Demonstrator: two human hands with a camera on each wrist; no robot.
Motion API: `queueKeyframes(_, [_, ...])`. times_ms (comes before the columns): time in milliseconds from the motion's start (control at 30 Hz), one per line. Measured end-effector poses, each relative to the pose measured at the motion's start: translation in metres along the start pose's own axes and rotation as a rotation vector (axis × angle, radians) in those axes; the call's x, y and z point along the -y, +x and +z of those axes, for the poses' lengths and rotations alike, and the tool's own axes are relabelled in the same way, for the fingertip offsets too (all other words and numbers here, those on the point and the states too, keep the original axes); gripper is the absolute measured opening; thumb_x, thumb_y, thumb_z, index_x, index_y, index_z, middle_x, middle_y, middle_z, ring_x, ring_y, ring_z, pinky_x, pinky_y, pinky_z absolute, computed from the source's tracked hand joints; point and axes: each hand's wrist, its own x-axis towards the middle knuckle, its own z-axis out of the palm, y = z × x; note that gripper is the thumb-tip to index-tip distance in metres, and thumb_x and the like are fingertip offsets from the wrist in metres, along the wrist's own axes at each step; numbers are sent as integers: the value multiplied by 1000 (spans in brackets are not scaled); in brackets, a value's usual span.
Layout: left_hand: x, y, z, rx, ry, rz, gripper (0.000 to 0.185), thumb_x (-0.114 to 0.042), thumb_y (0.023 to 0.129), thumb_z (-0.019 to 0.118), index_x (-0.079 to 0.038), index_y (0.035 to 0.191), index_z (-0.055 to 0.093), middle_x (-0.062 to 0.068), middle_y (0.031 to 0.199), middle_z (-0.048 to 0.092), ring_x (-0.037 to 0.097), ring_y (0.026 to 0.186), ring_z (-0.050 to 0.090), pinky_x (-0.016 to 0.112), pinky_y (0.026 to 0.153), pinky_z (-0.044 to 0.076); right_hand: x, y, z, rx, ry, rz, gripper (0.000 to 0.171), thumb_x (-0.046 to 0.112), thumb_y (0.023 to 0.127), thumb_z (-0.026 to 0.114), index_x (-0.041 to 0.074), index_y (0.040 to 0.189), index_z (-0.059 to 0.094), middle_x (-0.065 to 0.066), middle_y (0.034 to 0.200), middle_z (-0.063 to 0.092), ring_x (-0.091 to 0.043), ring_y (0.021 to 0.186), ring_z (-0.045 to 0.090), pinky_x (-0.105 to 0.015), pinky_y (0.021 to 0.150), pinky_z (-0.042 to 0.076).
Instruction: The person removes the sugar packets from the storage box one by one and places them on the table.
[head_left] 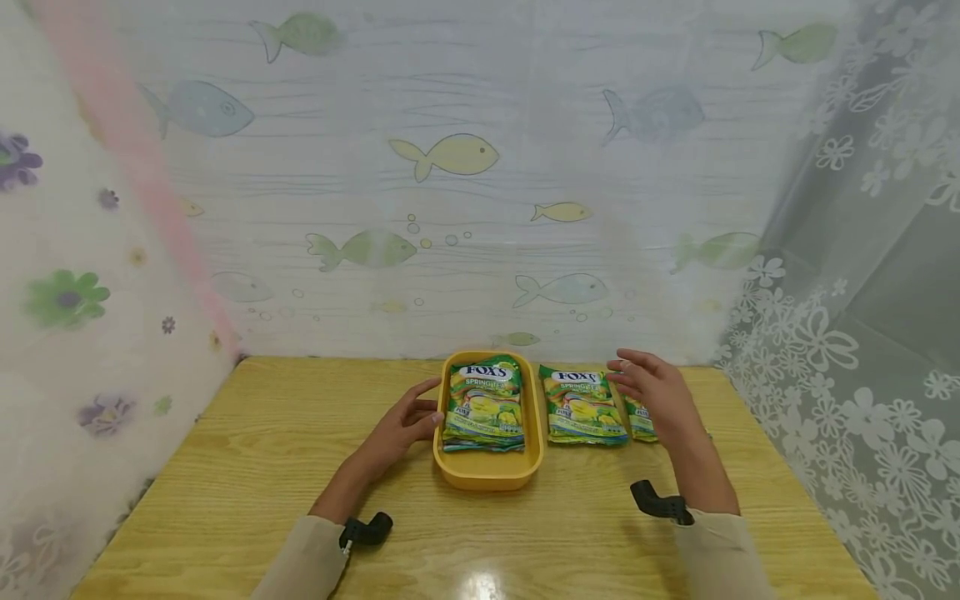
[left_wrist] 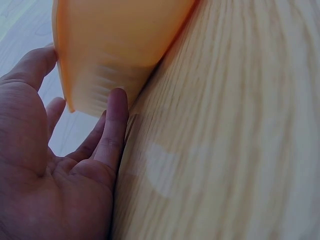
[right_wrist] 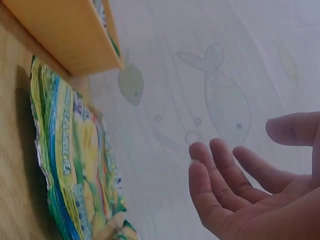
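**Hands at the tray and the sweet packets**

Head view: a yellow tray (head_left: 487, 477) stands near the far edge of the wooden table (head_left: 247, 467), about midway along it, with a green-and-yellow sweet packet in the tray (head_left: 484, 404). The left hand (head_left: 405, 425) lies against the tray's left wall, fingers straight, its grip slack and holding nothing. Just right of the tray a second packet (head_left: 583, 406) lies flat on the table, and a third packet (head_left: 641, 419) beside it is mostly hidden under the right hand (head_left: 654, 390). That hand hovers above those two packets with fingers spread and loosely extended, its grip open; whether it touches either one cannot be told.

Left wrist view: the left hand (left_wrist: 55, 165) shows its open palm, one fingertip touching the tray (left_wrist: 120, 45) low on its outer wall, where the wall meets the table (left_wrist: 225, 140).

Right wrist view: the right hand (right_wrist: 255, 185) is open, fingers gently bent, clear of the second packet (right_wrist: 75, 160), which lies on the table below and to its side. A corner of the tray (right_wrist: 65, 37) sits just beyond that packet.
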Motion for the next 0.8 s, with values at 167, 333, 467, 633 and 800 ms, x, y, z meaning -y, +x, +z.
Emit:
queueKeyframes(167, [1, 0, 0, 4, -7, -1, 66, -29, 111, 61, -32, 169, 28, 20, 155, 48, 37, 142, 52, 43, 104, 57, 3, 3, 11, 21, 18, -6, 56, 31, 116, 46, -2, 161, 38, -31, 154, 50, -10, 121, 68, -26, 105, 54])
queueKeyframes(333, [1, 0, 1, 4, -5, 4, 66, -31, 111, 61, -33, 168, 29, 20, 155, 48, 37, 142, 52, 45, 105, 57, 7, 5, 22, 65, 20, -7, 54, 30, 117, 46, -1, 161, 39, -30, 153, 51, -22, 129, 66, -30, 107, 54])
queueKeyframes(467, [1, 2, 1, 6, -7, 9, 66, -31, 111, 61, -32, 168, 29, 20, 155, 48, 38, 142, 52, 45, 105, 57, 9, 7, 30, 76, 31, -9, 52, 26, 116, 46, -2, 159, 41, -31, 151, 53, -30, 130, 65, -33, 108, 54])
queueKeyframes(633, [1, 1, 0, -4, -5, 3, 66, -33, 110, 62, -34, 168, 30, 20, 154, 49, 37, 142, 53, 44, 104, 57, 10, 10, 41, 125, 55, -8, 53, 26, 116, 47, -2, 160, 40, -32, 151, 52, -38, 134, 62, -41, 112, 52])
queueKeyframes(800, [1, 1, -1, 2, -17, 4, 66, -32, 110, 62, -34, 168, 30, 20, 155, 49, 37, 141, 53, 45, 104, 57, 11, 13, 50, 199, 59, 16, 56, 29, 116, 48, -2, 161, 36, -33, 155, 48, -45, 138, 56, -45, 115, 49])
